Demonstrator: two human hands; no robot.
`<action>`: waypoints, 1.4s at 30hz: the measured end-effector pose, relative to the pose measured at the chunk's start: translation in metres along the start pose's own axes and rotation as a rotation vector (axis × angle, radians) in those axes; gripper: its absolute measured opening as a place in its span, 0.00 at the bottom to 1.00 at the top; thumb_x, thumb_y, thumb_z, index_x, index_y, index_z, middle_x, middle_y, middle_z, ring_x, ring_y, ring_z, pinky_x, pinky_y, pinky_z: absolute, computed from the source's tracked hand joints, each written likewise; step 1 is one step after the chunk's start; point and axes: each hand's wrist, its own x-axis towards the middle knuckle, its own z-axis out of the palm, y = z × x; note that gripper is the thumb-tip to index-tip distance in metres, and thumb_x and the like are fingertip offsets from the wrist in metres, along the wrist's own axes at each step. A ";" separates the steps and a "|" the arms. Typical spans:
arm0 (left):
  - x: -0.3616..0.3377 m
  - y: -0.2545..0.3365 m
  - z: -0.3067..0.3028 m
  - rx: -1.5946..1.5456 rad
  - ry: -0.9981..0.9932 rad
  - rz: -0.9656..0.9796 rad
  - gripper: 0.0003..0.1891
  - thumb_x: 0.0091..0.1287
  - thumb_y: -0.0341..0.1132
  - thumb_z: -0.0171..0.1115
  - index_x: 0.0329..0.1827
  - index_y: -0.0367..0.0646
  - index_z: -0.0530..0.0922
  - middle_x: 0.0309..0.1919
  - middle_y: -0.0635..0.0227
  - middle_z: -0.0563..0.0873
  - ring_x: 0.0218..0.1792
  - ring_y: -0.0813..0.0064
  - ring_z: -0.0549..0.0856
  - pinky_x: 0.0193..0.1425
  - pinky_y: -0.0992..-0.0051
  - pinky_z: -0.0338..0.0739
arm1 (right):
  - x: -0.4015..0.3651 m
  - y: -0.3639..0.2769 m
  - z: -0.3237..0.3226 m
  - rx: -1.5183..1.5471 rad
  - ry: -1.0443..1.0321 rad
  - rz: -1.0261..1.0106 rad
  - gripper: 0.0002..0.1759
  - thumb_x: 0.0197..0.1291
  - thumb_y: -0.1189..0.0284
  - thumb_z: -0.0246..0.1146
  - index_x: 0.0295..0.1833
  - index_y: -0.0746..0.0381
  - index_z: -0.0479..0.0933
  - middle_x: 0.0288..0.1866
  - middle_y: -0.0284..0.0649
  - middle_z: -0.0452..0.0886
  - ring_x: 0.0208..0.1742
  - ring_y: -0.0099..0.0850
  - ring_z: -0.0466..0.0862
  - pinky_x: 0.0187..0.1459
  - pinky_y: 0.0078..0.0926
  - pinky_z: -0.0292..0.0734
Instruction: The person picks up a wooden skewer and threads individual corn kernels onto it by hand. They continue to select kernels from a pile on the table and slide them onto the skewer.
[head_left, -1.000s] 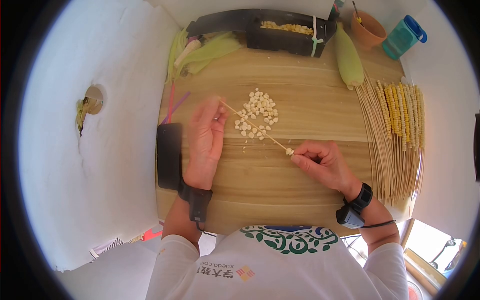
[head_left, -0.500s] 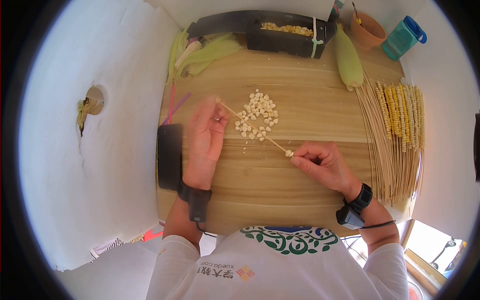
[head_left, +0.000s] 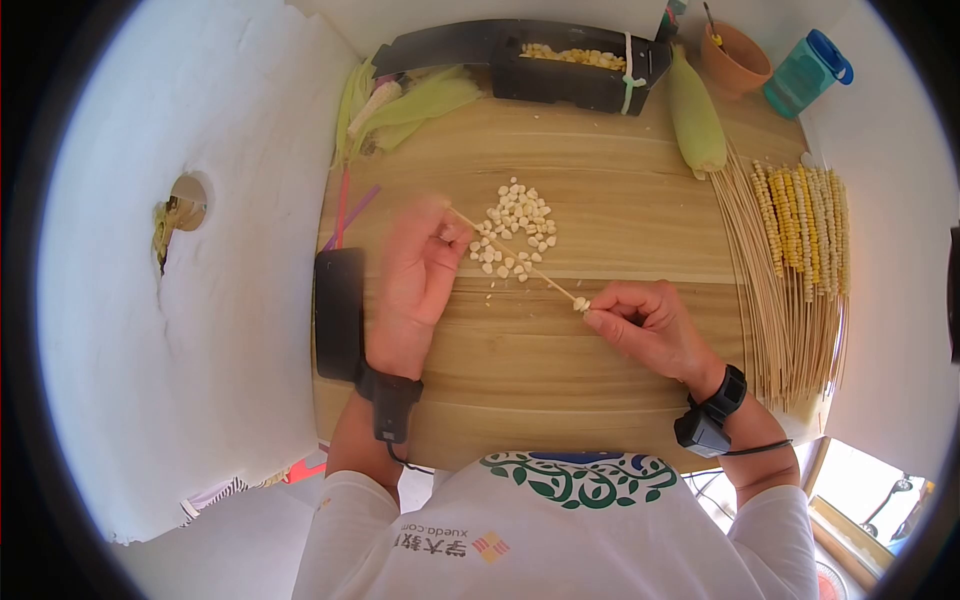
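Observation:
A thin wooden skewer (head_left: 552,284) slants over the table between my two hands. The fingers of my right hand (head_left: 645,325) pinch its lower end, where a few pale corn kernels (head_left: 581,304) are threaded just beside the fingertips. At the upper end, the fingertips of my left hand (head_left: 418,265) close around the stick; they are blurred, and whether a kernel sits between them is hidden. Beneath the skewer lies a loose pile of corn kernels (head_left: 522,208) on the wooden table (head_left: 500,370).
Finished kernel skewers (head_left: 805,230) lie on the right over a bundle of bare skewers (head_left: 765,300). At the back are a black box of kernels (head_left: 560,85), a corn ear (head_left: 697,120), a clay pot (head_left: 735,65), a teal bottle (head_left: 805,80) and husks (head_left: 420,110). A black phone-like slab (head_left: 340,315) lies left.
My left hand has shifted slightly right and down along the skewer, toward my right hand. The right hand and the threaded kernels have barely moved.

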 end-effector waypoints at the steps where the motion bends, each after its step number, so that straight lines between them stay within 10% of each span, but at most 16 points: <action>1: -0.002 -0.003 0.004 -0.024 -0.004 -0.028 0.06 0.71 0.32 0.61 0.42 0.38 0.79 0.32 0.71 0.79 0.33 0.79 0.73 0.43 0.77 0.70 | 0.000 0.000 0.000 0.000 0.000 0.000 0.07 0.69 0.73 0.62 0.39 0.66 0.77 0.23 0.21 0.67 0.26 0.11 0.60 0.26 0.13 0.56; 42: -0.053 -0.045 0.065 0.543 -0.111 -0.222 0.05 0.66 0.27 0.67 0.41 0.35 0.83 0.33 0.63 0.88 0.29 0.81 0.79 0.35 0.81 0.73 | -0.001 0.006 -0.002 -0.009 0.061 -0.099 0.08 0.69 0.72 0.61 0.37 0.65 0.76 0.22 0.25 0.69 0.25 0.12 0.62 0.25 0.15 0.58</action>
